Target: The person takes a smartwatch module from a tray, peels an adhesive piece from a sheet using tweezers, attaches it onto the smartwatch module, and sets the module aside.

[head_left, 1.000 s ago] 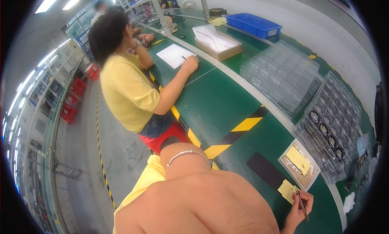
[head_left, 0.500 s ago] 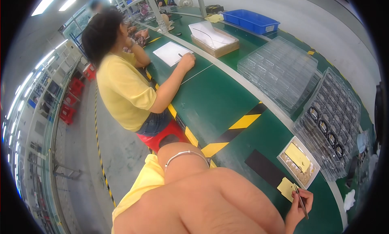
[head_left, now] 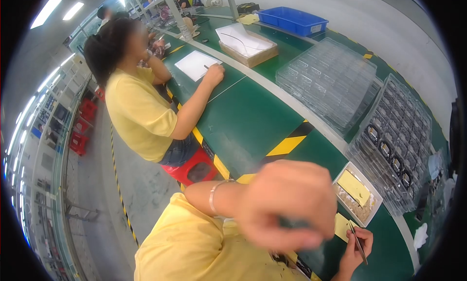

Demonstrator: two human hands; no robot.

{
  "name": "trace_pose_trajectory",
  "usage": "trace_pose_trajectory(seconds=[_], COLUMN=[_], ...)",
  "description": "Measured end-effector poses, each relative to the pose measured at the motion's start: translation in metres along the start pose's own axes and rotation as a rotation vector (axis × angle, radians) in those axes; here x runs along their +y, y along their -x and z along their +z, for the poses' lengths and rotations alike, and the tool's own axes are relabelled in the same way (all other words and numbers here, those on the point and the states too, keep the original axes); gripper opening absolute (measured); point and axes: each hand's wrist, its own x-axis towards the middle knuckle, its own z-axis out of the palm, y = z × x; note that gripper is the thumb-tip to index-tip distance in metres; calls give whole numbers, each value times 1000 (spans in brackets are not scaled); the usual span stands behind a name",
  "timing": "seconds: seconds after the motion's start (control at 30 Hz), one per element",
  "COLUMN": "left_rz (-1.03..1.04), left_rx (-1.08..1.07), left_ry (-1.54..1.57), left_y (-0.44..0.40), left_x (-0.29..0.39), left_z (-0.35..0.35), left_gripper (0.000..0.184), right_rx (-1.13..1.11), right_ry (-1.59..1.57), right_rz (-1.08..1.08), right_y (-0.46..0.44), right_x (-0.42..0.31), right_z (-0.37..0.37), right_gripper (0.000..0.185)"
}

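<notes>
My left hand (head_left: 287,203) is large and blurred close to the camera, a bracelet (head_left: 212,198) on its wrist. Its fingers curl toward the thumb around a gap; whatever they hold, if anything, I cannot make out. Lower right, my right hand (head_left: 359,247) is closed on metal tweezers (head_left: 358,243), whose tips reach toward a small yellow sheet (head_left: 341,227) on the green table. Just beyond lies a white-rimmed tray (head_left: 374,206) with a larger yellow piece (head_left: 353,187) inside.
Stacked clear plastic trays (head_left: 326,81) stand at the back. Nearer is a tray of dark round parts (head_left: 396,135). A blue bin (head_left: 292,21) and a cardboard box (head_left: 250,50) lie farther off. A person in yellow (head_left: 138,111) sits at the left, pen over white paper (head_left: 194,64).
My left hand has drawn back, so its curled fingers show where the forearm filled the view. It now covers the black strip. The view has shifted slightly; my right hand keeps the tweezers.
</notes>
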Motion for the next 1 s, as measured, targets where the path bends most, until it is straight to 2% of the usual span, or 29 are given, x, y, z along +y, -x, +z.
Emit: trace_pose_trajectory(seconds=[0.13,0.23,0.37,0.47,0.57,0.67,0.83,1.0], left_rz=[-458,-660,-595,-661,-641,-667,-624,-727], left_rx=[56,30,-69,-75,-54,-131,-169,-154], left_ry=[-63,-161,-376,-348,-329,-339,-303,-241], left_y=[30,51,67,68,65,71,81,77], left_x=[-80,-135,-157,-159,-158,-162,-166,-163], left_z=[28,45,50,48,51,55,65,63], left_gripper=[7,9,8,9,9,9,8,10], right_rx=[16,20,-73,-32,-32,-36,-38,-5], right_ry=[-27,-24,28,-12,-16,6,21,35], right_rz=[23,35,-43,-20,38,76,51,29], right_y=[0,2,-2,-3,-4,-5,-7,-7], right_x=[-1,-2,-10,-9,-10,-13,-12,-9], right_z=[0,-1,-6,-6,-5,-5,-6,-5], right_gripper=[8,9,12,11,11,10,10,11])
